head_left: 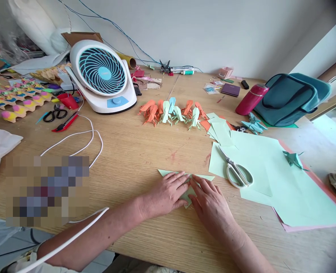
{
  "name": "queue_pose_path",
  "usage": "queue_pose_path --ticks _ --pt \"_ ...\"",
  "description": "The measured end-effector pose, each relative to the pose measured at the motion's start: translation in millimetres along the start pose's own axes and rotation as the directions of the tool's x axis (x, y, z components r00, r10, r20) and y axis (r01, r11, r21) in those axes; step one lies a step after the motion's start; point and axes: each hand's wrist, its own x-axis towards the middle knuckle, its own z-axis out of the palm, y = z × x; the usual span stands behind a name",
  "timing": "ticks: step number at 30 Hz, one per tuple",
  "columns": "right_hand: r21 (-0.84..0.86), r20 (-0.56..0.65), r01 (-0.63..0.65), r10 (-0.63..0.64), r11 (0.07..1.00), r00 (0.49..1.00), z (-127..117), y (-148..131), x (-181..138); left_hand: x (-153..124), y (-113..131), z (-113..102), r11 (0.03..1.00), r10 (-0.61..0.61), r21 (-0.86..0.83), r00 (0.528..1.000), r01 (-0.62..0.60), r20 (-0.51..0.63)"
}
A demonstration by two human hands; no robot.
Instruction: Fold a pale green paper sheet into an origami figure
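Both my hands rest on a folded piece of pale green paper [168, 173] lying on the wooden table [133, 151]. My left hand [166, 193] lies flat on its left part, fingers stretched out and pressing down. My right hand [210, 203] lies flat over its right part, fingers pointing up and left to meet the left hand's fingertips. Most of the paper is hidden under the hands; only its upper edge and a lower corner show.
White-handled scissors [236, 170] lie on pale green sheets [284, 182] to the right. A row of folded orange and green paper figures [173, 112] stands behind. A white desk fan [103, 76], red bottle [251, 99], teal bag [293, 96] and white cable [82, 138] sit further off.
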Motion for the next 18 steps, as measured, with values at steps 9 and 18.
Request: queue_pose_path --ticks 9,18 --pt "0.278 -0.119 -0.018 0.053 0.96 0.991 -18 11 4 3 -12 -3 0.994 -0.096 -0.063 0.995 0.094 -0.033" --pt "0.285 -0.244 0.003 0.069 0.958 0.967 3 -1 -61 1 -18 1 0.997 -0.075 0.015 0.994 0.076 -0.078"
